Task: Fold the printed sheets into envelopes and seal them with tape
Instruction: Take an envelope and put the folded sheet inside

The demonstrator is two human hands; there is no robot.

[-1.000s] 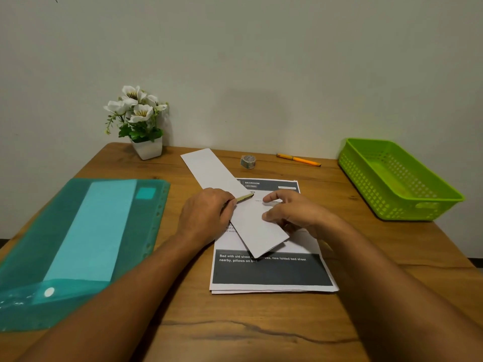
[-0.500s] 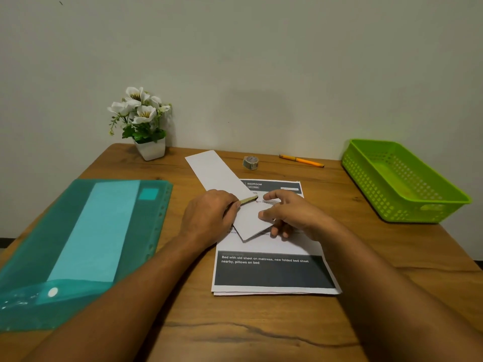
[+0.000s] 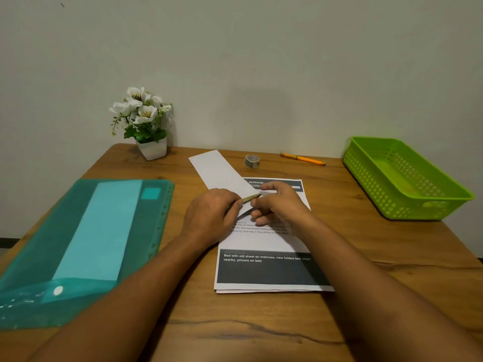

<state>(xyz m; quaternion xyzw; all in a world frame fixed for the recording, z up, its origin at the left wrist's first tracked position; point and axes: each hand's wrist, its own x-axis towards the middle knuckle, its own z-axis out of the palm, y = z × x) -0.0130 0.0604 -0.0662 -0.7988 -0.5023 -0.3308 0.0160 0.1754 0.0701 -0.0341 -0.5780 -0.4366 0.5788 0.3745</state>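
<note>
One long white folded paper strip (image 3: 219,171) is laid slantwise over the far end of one stack of printed sheets (image 3: 269,270) on the wooden desk (image 3: 261,330). Its near end is pinched by the right hand (image 3: 279,207); one thin olive stick (image 3: 251,197) is gripped by the left hand (image 3: 209,215). Beyond the stack, one small tape roll (image 3: 252,161) and one orange pen (image 3: 303,159) are seen.

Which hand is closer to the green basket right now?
Right. The right hand rests on the sheets left of the basket; the left hand, gripping a stick, is farther left.
</note>
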